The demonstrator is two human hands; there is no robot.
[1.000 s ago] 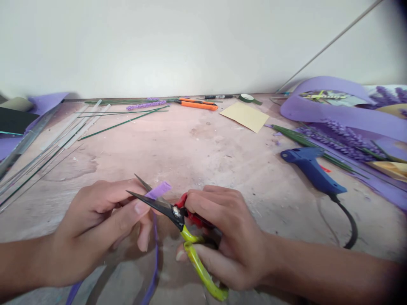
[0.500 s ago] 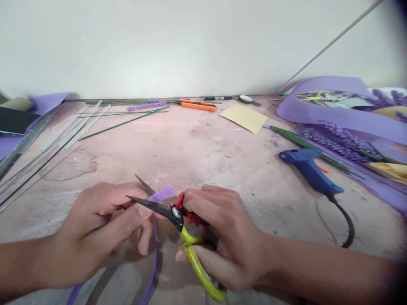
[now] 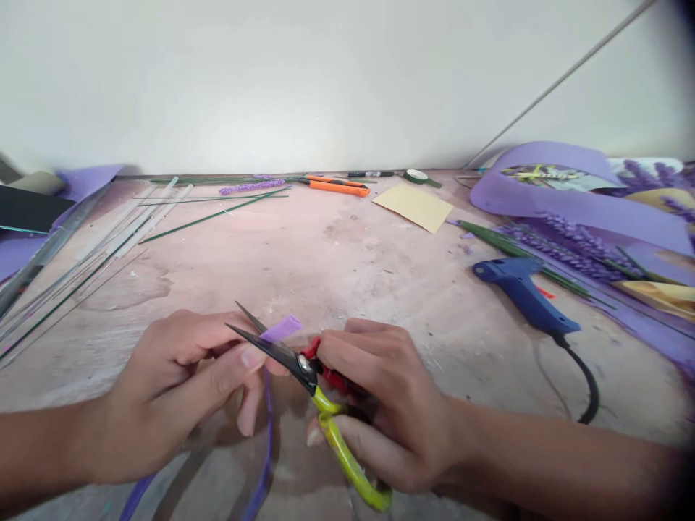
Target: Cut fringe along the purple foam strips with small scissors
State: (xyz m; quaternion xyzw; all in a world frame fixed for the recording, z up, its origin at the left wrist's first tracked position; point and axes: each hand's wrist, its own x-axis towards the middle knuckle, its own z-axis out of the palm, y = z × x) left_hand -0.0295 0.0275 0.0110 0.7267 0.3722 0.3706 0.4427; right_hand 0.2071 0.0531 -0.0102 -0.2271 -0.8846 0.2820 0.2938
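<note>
- Leftmost, translucent glue sticks [image 3: 160,216] and green wire stems [image 3: 211,216] lie on the bench [image 3: 304,260], well apart from our hands; a careless reach might scatter them.
- Our left hand [image 3: 168,391] pinches the purple strip [image 3: 281,328] between thumb and fingers [image 3: 239,365], close to one end. Too slack a pinch could let it slip or twist, and the cut would likely run crooked.
- The strip's short end pokes up between the parted blades, while what looks like its slack hangs below. That dangling length could tug the end askew.
- The scissors [image 3: 305,365] stand open, the near blade right by our left thumb tip; whether it touches, we cannot tell. Squeezing them there could nick skin.
- Our right hand [image 3: 385,391] is wrapped around the red and yellow handles. If that wrist rolls, we may cut at a slant.
- Farther right, the blue glue gun [image 3: 529,293] lies on its side, its black cord [image 3: 589,387] near our right forearm [image 3: 521,449]; an elbow could snag it.
</note>
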